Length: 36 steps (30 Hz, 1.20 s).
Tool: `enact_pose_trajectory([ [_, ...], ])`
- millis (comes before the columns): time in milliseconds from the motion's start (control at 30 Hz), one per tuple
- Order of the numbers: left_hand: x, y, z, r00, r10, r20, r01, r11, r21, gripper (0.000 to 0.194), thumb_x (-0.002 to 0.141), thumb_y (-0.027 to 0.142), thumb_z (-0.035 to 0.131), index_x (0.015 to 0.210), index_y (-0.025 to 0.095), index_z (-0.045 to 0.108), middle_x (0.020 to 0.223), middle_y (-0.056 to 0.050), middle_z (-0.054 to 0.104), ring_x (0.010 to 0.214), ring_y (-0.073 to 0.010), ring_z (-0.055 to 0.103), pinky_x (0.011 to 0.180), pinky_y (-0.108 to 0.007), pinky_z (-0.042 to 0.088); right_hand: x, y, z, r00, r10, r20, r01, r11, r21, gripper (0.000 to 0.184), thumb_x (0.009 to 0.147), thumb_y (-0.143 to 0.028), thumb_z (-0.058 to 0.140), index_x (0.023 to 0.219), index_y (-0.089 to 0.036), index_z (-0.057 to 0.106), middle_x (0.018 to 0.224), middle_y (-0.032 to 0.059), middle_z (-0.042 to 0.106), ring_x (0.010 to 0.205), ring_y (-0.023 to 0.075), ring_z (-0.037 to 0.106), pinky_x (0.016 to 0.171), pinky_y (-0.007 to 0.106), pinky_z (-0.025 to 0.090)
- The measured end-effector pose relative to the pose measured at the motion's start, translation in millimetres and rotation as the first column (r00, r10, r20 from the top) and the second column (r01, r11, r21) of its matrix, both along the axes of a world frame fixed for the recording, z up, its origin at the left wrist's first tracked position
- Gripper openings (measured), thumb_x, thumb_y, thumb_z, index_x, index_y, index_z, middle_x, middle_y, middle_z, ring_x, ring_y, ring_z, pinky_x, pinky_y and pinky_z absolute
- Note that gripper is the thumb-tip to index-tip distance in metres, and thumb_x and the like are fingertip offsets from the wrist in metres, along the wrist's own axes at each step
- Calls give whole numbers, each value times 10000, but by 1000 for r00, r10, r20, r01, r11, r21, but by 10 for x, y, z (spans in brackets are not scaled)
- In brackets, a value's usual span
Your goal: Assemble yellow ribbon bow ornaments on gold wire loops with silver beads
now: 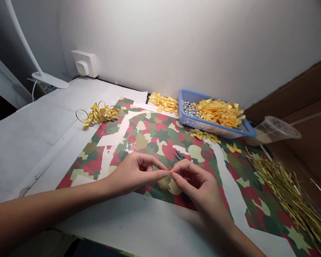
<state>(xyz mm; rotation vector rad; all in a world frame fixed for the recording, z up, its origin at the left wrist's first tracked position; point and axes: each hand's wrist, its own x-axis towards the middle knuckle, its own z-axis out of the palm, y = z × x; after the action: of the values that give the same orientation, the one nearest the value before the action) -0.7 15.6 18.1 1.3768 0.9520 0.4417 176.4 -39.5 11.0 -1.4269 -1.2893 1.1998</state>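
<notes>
Over the patterned paper, my left hand (140,171) and my right hand (199,182) meet fingertip to fingertip. Both pinch a short bit of thin gold strand (170,172); most of it is hidden by the fingers. Just behind my right hand lies a dark, pronged thing like a fork (179,155), partly covered by the hand. To the left rests a small cluster of gold bows with silver bells and looped gold ties (98,115). A bundle of gold strands (286,192) lies at the right.
A blue basket (216,129) holds yellow bows and small silver bells. More yellow bows (164,102) lie beside it, with a single bow (233,148) nearer. A clear plastic cup (278,130) lies tipped by a cardboard box (305,96). A white lamp (50,79) stands at back left.
</notes>
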Motion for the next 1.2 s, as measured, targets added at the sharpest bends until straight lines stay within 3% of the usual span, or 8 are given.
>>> enact_pose_trajectory([
  [133, -3, 11, 8, 1000, 3, -16, -3, 1000, 25, 312, 766, 451, 659, 802, 150, 731, 523, 37, 452, 479, -72, 290, 426, -205, 232, 25, 19, -2, 993, 37, -115, -47, 994, -94, 229, 767, -415, 658, 702, -205, 598, 602, -29, 462, 500, 95, 383, 461, 231, 337],
  [267, -4, 27, 17, 1000, 21, -16, -21, 1000, -8, 294, 761, 434, 661, 774, 146, 717, 525, 38, 440, 493, -77, 299, 455, -220, 225, 15, 18, 20, 982, -23, -190, -9, 987, -163, 253, 750, -451, 676, 772, -206, 615, 522, -64, 386, 449, 73, 293, 431, 219, 258],
  [367, -3, 39, 30, 999, 44, -8, -44, 999, -5, 270, 749, 427, 671, 753, 162, 719, 501, 53, 382, 492, -79, 288, 462, -222, 210, -1, 13, 57, 975, -50, -217, 5, 980, -201, 291, 757, -468, 661, 885, -209, 621, 491, -75, 390, 430, 73, 325, 430, 211, 265],
  [533, -3, 48, 69, 998, 59, -18, -59, 998, 11, 262, 726, 433, 690, 721, 174, 730, 450, 71, 299, 467, -77, 234, 449, -232, 162, 8, 12, 42, 957, 47, -286, -128, 954, -270, 306, 776, -470, 647, 948, -220, 609, 468, -70, 474, 397, 82, 412, 407, 202, 337],
  [700, -9, 56, 62, 998, 64, 4, -64, 998, 15, 246, 734, 412, 685, 742, 173, 741, 478, 56, 393, 472, -71, 244, 448, -232, 161, 18, 5, 1, 963, 130, -235, -186, 954, -234, 270, 763, -438, 695, 888, -207, 633, 488, -63, 506, 363, 47, 358, 371, 185, 272],
  [800, -9, 60, 49, 997, 74, 8, -74, 997, 35, 230, 734, 396, 687, 730, 174, 744, 450, 72, 309, 464, -72, 220, 445, -239, 145, 9, 4, 6, 968, 86, -236, -137, 968, -211, 259, 752, -444, 708, 821, -203, 646, 540, -48, 537, 371, 37, 339, 363, 187, 266],
  [1000, -17, 50, 36, 998, 67, -10, -66, 996, 54, 240, 726, 422, 697, 734, 190, 759, 444, 78, 226, 459, -78, 184, 442, -253, 129, 14, 20, -1, 980, 59, -191, -87, 986, -143, 225, 748, -419, 717, 737, -201, 667, 454, -69, 430, 388, 56, 325, 370, 200, 266],
  [1200, -32, 49, 41, 997, 74, -16, -73, 994, 79, 252, 728, 427, 698, 768, 189, 770, 447, 85, 180, 459, -76, 177, 444, -252, 118, 5, -4, -6, 997, 50, -66, -54, 997, -62, 221, 778, -419, 678, 814, -204, 646, 553, -48, 476, 431, 67, 378, 388, 203, 302],
])
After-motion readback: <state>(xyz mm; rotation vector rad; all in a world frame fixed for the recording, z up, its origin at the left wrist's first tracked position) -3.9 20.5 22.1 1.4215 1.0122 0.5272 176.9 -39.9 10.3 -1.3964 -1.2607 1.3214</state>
